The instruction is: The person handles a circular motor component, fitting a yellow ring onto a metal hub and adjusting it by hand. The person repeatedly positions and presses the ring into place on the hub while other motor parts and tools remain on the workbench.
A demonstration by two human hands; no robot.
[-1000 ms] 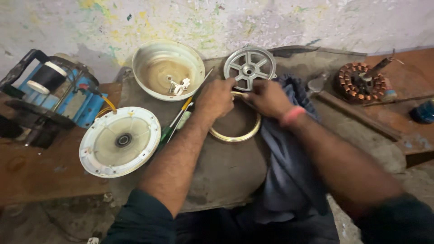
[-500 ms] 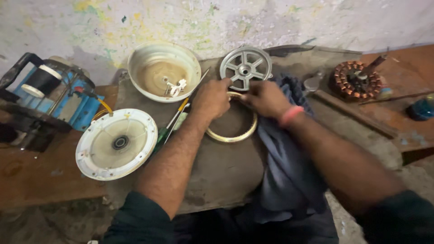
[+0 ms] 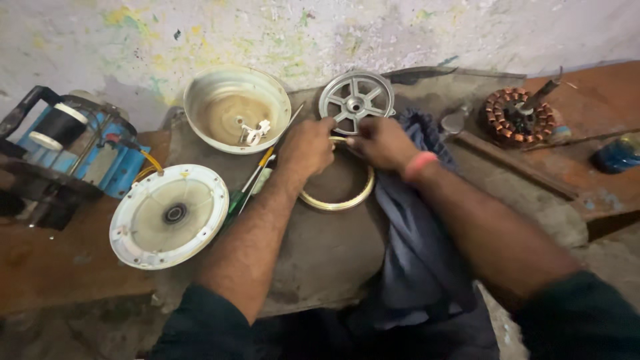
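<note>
My left hand [image 3: 308,148] and my right hand [image 3: 379,143] meet over the far rim of a brass-coloured ring [image 3: 338,197] that lies flat on a grey slab [image 3: 320,247]. Both hands have their fingers closed on the ring's far edge. Just beyond the fingers lies a grey spoked metal wheel [image 3: 355,100]. My right wrist wears a pink band [image 3: 419,164] and rests on a dark blue cloth [image 3: 417,253]. What the fingertips pinch is hidden.
A white round fan cover [image 3: 169,215] lies at the left, a cream bowl-shaped housing [image 3: 237,107] holding a small white part behind it. Screwdrivers [image 3: 253,180] lie beside my left forearm. A copper-wound stator [image 3: 519,117] sits at the right, a blue winding machine [image 3: 67,147] far left.
Both hands stay on the ring's far edge. The view has shifted slightly, and the hands have drawn a little closer to the spoked wheel.
</note>
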